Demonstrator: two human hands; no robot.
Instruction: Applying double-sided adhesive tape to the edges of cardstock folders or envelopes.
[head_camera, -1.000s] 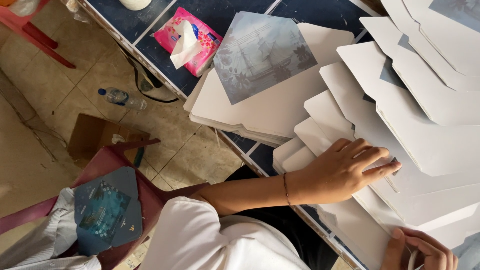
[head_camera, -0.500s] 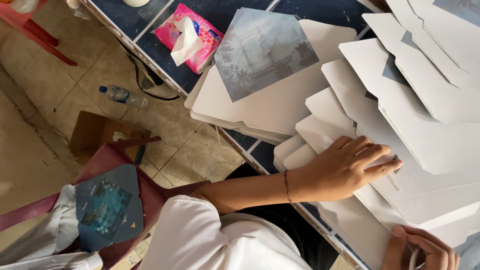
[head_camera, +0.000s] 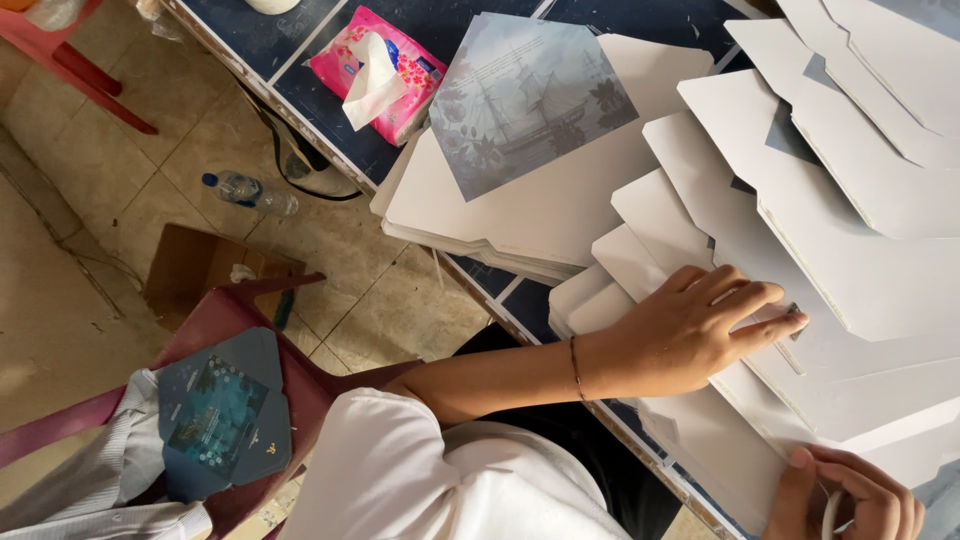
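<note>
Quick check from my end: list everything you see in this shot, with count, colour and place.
card sheets: many, white, fanned across the table
printed sheet: one, grey-blue, on the white stack at top centre
tissue pack: one, pink, table's upper left
table: one, dark blue, running diagonally
bottle: one, clear, on the tiled floor
cardboard box: one, brown, on the floor
chair: one, dark red, lower left
blue sheet: one, on the chair
left hand: flat on the card sheets
right hand: bottom right, pinching a white edge
</note>
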